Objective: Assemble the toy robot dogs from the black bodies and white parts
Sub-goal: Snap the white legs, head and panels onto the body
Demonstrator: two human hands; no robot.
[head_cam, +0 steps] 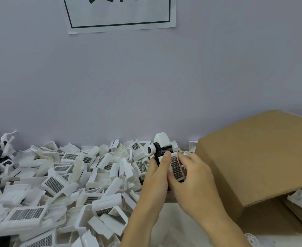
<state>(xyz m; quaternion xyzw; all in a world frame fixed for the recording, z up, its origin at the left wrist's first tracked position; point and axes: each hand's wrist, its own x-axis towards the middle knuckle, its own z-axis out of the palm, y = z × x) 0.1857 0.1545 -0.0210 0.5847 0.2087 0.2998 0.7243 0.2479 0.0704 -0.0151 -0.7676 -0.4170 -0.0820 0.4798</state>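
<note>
Both hands, left hand & right hand, grip toy dog w/ white panel.

Wall sign: text cut off, illegible

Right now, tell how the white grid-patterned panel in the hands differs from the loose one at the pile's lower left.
The held grid panel stands on end, pressed to a black body; the loose grid panel lies flat, untouched and bigger in view. Both are white-framed with dark grids.
</note>
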